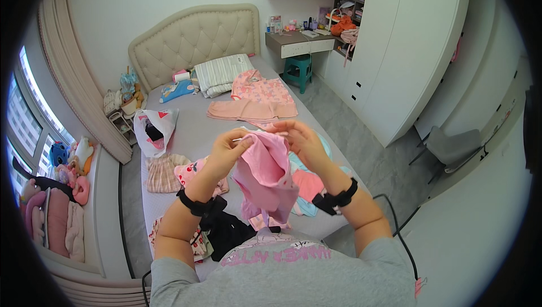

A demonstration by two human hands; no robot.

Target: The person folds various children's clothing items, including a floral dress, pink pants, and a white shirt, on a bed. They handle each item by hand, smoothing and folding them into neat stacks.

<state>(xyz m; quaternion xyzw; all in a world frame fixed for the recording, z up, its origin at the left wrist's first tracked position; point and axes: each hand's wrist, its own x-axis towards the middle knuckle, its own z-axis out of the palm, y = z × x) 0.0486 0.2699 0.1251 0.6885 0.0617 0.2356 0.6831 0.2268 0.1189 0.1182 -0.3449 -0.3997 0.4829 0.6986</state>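
Note:
A pink garment (266, 167) hangs in front of my chest, its wide opening facing up towards me. My left hand (230, 148) pinches the upper left edge of it between thumb and fingers. At the upper right edge, my right hand (302, 140) holds the cloth more loosely, its fingers curved over the rim. Beneath, partly hidden by the garment and my right forearm, lie light blue and coral clothes (309, 184). To the left of the garment is a folded white-and-pink cloth with a cherry print (190, 171).
On the bed (190, 129) lie a plaid garment (163, 173), black clothing (228, 233), a plastic bag (156, 131) with things inside, peach trousers (254, 110), a patterned pink top (264, 89) and a striped pillow (222, 72). A green stool (297, 72) stands by the desk (305, 44).

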